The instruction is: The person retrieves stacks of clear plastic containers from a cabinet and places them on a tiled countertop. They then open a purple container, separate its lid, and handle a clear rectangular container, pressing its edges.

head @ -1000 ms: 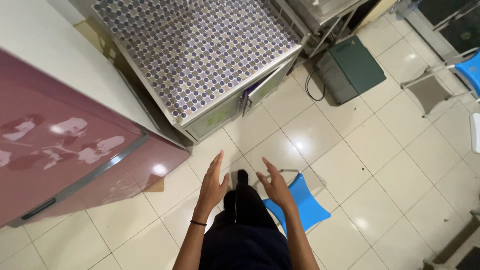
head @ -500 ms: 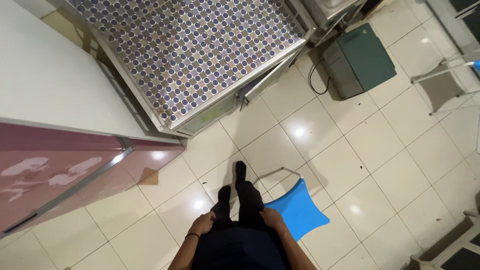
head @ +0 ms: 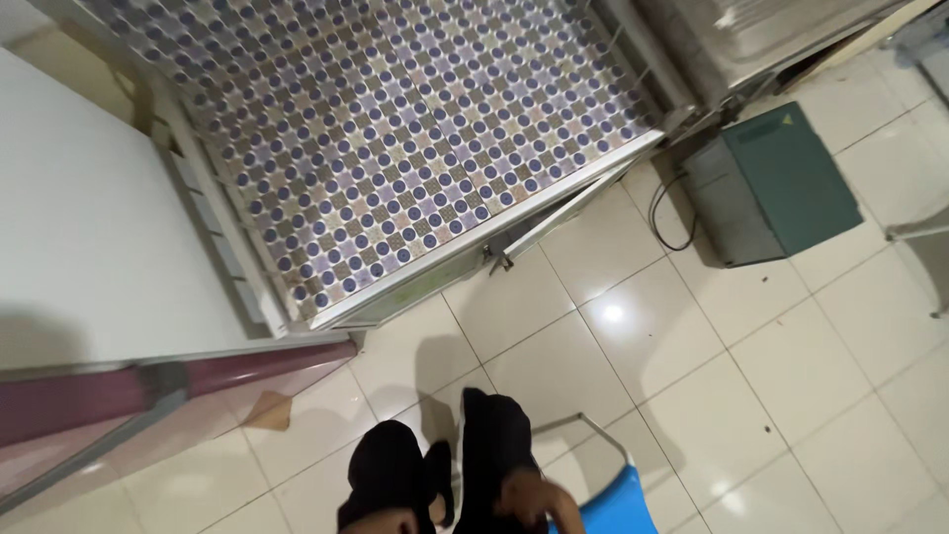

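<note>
I record the right hand [head: 535,497] low in the head view, lying on the right trouser leg [head: 494,435] with its fingers loosely bent over the dark cloth. It rests there and has hold of nothing that I can make out. Of the left hand [head: 376,528] only a sliver shows at the bottom edge, above the left trouser leg [head: 388,475], so I cannot tell how it is set or whether it holds anything. The nearest object is the blue chair [head: 620,502]. Its seat lies just beside the right hand, on that hand's outer side, and its thin metal frame [head: 585,423] runs forward of the seat over the floor tiles [head: 643,336]. The right hand is plainly the nearer of the two. Count: one blue chair and two trouser legs. Further off there is one cabinet with a patterned top [head: 395,138], its one door [head: 559,220] standing ajar, and one green box [head: 791,178] with one dark cable [head: 664,213]. One pink appliance [head: 119,391] stands at the left, and one scrap of cardboard [head: 267,410] lies on the floor beside it.
</note>
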